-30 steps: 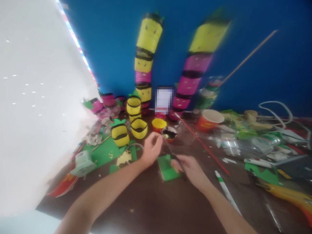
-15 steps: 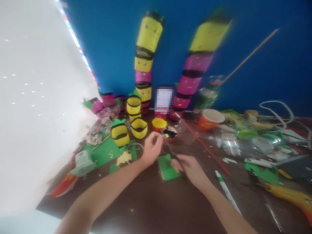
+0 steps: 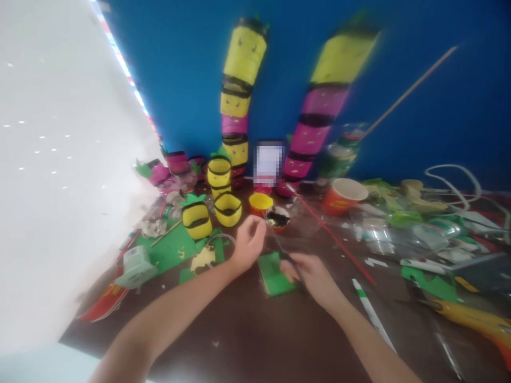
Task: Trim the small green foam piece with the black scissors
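My right hand (image 3: 309,271) is closed around a slim dark tool (image 3: 285,251) with a thin greyish shaft. It is too blurred to tell its kind. The shaft points up and left, to the fingertips of my left hand (image 3: 250,242). There the thumb and fingers are pinched together; what they hold, if anything, is too small to make out. A small cup of dark scraps (image 3: 278,218) stands just beyond both hands, with a yellow-lined cup (image 3: 261,202) behind it. Under my right fingers lies a folded green sheet (image 3: 275,274).
Yellow pineapple-like cups (image 3: 197,221) stand at left, near a pale green tub (image 3: 138,266). Two tall yellow-and-pink stacks (image 3: 235,101) lean before the blue wall. At right are a red paper cup (image 3: 345,197), plastic bottles (image 3: 379,236), a marker (image 3: 371,311) and a yellow-handled tool (image 3: 475,322).
Almost nothing differs. Both hands stay in place, with at most a slight shift of the tool at the left fingertips.
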The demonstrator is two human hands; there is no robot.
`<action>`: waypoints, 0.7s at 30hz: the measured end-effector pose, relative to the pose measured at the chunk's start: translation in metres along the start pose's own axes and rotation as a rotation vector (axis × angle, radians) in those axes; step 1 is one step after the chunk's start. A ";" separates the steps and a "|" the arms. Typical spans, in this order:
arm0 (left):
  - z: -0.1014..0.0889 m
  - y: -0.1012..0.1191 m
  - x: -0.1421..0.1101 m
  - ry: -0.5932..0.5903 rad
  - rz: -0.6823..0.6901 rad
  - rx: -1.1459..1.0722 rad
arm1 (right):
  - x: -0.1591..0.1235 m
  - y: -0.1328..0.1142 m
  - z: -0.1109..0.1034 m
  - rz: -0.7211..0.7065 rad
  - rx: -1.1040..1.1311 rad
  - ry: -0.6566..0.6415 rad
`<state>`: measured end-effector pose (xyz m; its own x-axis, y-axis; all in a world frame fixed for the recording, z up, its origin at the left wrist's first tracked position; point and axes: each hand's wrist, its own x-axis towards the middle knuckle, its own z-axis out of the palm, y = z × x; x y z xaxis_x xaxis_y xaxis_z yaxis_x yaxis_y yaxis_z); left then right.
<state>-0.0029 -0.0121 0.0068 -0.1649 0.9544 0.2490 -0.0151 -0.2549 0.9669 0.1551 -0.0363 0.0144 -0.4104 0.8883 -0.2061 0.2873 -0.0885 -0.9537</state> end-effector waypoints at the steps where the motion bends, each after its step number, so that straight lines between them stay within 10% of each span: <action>1: 0.000 0.001 0.000 -0.006 -0.008 -0.011 | 0.000 0.000 0.000 0.005 -0.001 0.002; 21: -0.002 -0.002 0.001 -0.048 -0.002 -0.062 | -0.002 -0.006 -0.001 -0.014 0.005 -0.028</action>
<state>-0.0048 -0.0111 0.0050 -0.1178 0.9608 0.2508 -0.0770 -0.2607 0.9623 0.1549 -0.0367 0.0206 -0.4382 0.8767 -0.1987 0.2768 -0.0787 -0.9577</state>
